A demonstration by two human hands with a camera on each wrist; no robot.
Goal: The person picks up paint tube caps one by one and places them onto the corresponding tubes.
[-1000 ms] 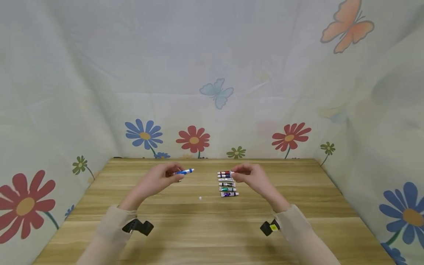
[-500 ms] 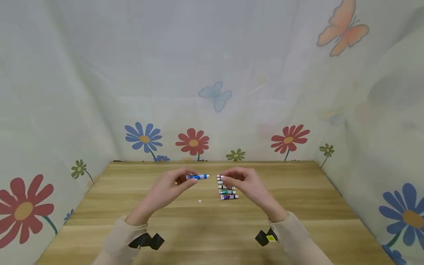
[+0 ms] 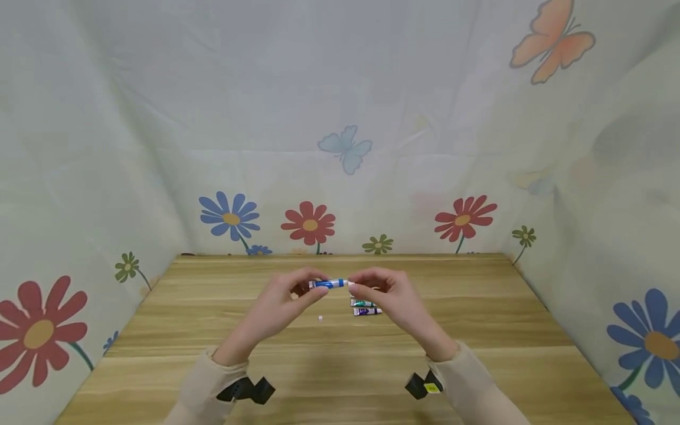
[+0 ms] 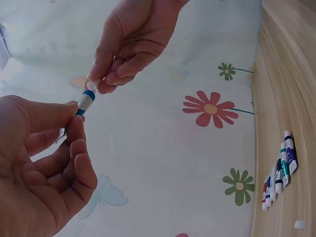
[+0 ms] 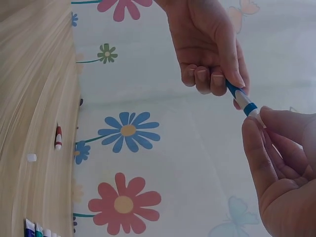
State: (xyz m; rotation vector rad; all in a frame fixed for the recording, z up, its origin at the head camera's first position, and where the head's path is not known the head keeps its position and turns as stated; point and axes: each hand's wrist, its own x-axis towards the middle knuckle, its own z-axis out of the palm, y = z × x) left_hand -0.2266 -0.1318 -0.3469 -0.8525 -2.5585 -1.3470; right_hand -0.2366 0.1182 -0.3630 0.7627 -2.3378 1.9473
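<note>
Between the hands, above the table, is a small blue and white paint tube (image 3: 332, 284). My left hand (image 3: 278, 304) pinches its body between thumb and fingers. At the other end, my right hand (image 3: 392, 298) has thumb and forefinger on the white cap (image 5: 256, 114). The right wrist view shows the tube slanting, with its blue collar (image 5: 250, 108) just short of those fingertips. Below the right hand lies a row of several paint tubes, among them a green one (image 3: 363, 303) and a purple one (image 3: 366, 311); the hand hides the farther ones in the head view.
A loose white cap (image 3: 320, 318) lies on the wooden table (image 3: 329, 378) left of the row. In the right wrist view a red tube (image 5: 58, 138) lies apart from the others. A flowered cloth (image 3: 265, 118) hangs around the back and sides.
My left hand has carried the blue paint tube to the right. The right hand has come left to meet it, and its fingertips are now on the cap end.
</note>
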